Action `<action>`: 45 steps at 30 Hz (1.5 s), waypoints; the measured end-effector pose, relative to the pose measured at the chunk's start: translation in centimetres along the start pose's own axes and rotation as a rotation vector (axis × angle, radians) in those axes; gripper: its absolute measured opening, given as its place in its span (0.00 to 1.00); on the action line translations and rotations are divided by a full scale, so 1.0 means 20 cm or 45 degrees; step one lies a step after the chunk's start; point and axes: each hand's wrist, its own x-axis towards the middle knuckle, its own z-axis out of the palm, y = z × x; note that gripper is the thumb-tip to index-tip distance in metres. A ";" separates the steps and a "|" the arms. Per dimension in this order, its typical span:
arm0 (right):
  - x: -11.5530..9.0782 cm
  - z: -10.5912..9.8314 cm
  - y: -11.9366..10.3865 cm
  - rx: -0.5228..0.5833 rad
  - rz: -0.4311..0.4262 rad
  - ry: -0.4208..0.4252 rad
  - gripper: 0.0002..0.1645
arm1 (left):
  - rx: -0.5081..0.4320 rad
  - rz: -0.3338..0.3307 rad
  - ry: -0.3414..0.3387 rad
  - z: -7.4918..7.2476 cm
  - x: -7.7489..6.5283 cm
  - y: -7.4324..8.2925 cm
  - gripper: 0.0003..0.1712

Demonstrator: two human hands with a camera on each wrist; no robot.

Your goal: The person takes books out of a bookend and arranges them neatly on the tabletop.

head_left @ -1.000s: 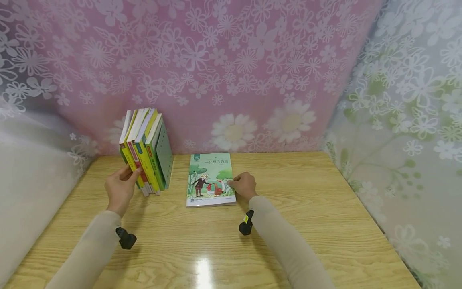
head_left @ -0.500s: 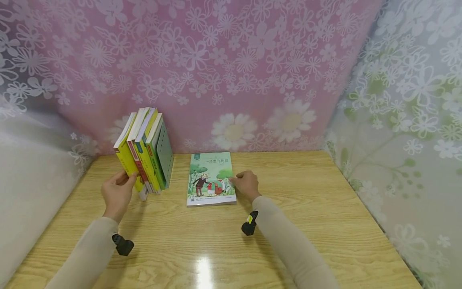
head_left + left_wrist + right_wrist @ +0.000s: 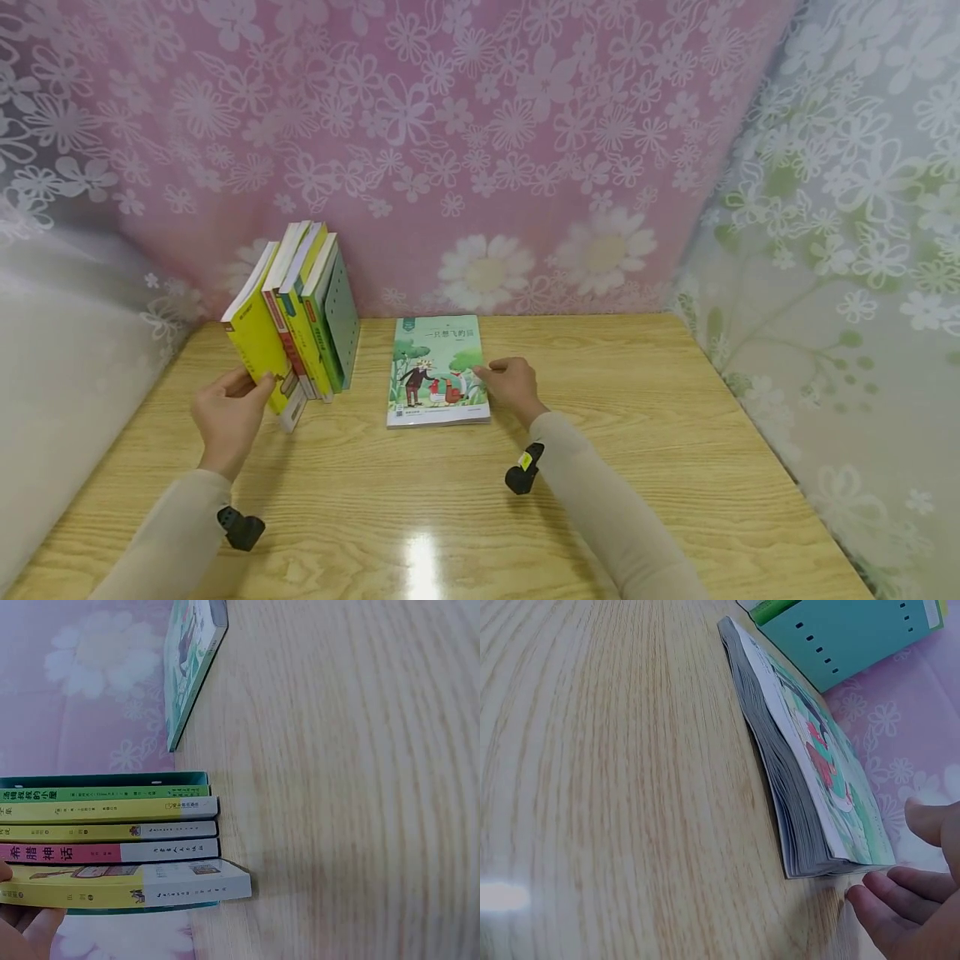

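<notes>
My left hand (image 3: 227,419) pinches a yellow book (image 3: 258,343) by its spine, thumb on one side and fingers on the other. The book tilts and sticks out toward me from the left end of a row of upright books (image 3: 112,831). On the table to the right lies a green picture-cover paperback (image 3: 438,367), face up. My right hand (image 3: 513,387) is at its right edge. In the right wrist view the thumb (image 3: 930,823) is raised apart from the cover and the loosely extended fingers (image 3: 896,900) lie beside the book's corner.
A green perforated bookend (image 3: 345,321) stands at the right side of the row. The wood-grain table (image 3: 637,467) meets a pink flowered backdrop (image 3: 450,150) behind the books. A pale flowered sheet (image 3: 847,275) hangs on the right.
My left hand has drawn the yellow book out of the row, toward me and to the left. The green paperback stays in place, with my right hand almost still beside it.
</notes>
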 end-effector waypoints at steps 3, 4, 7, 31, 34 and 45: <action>-0.01 -0.01 0.00 0.024 0.013 -0.006 0.30 | -0.008 0.055 0.041 -0.01 -0.02 -0.01 0.21; -0.02 -0.01 0.00 0.024 0.014 -0.007 0.30 | -0.006 0.075 0.054 -0.01 -0.03 -0.01 0.21; -0.03 -0.02 0.01 0.036 0.015 -0.010 0.30 | -0.002 0.148 0.086 -0.02 -0.05 -0.01 0.21; -0.07 -0.06 0.04 0.304 -0.060 -0.200 0.32 | 0.030 0.137 0.127 -0.20 -0.20 0.06 0.19; -0.07 -0.06 0.05 0.321 -0.074 -0.225 0.32 | -0.020 0.136 0.142 -0.22 -0.23 0.08 0.19; -0.09 -0.06 0.08 0.368 -0.134 -0.269 0.30 | -0.242 -0.118 0.174 -0.35 -0.33 0.16 0.13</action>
